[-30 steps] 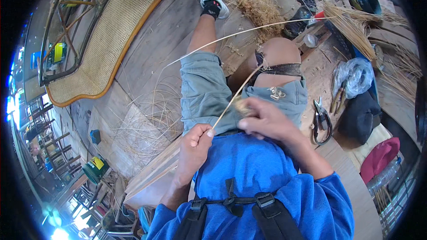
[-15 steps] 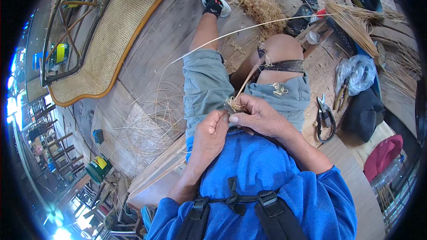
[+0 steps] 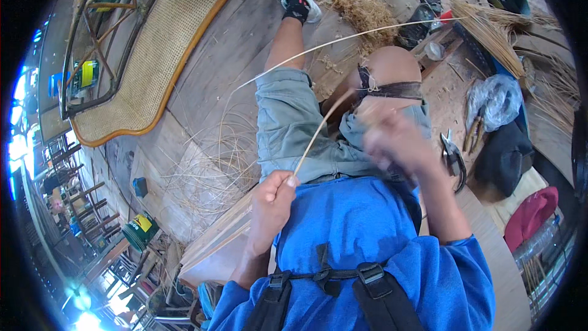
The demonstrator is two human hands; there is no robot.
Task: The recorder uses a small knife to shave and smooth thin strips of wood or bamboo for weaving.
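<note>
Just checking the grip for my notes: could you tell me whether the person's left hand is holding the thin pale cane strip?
Yes, the left hand is closed around the lower end of the thin pale cane strip, which rises from the fist toward the knee.

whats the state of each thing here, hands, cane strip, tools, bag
left hand: fist shut on the cane strip
right hand: motion-blurred, grip unclear
cane strip: thin, bent, runs up from the left hand
pliers: lying unheld on the floor
plastic bag: crumpled
woven cane panel: lying flat on the floor
</note>
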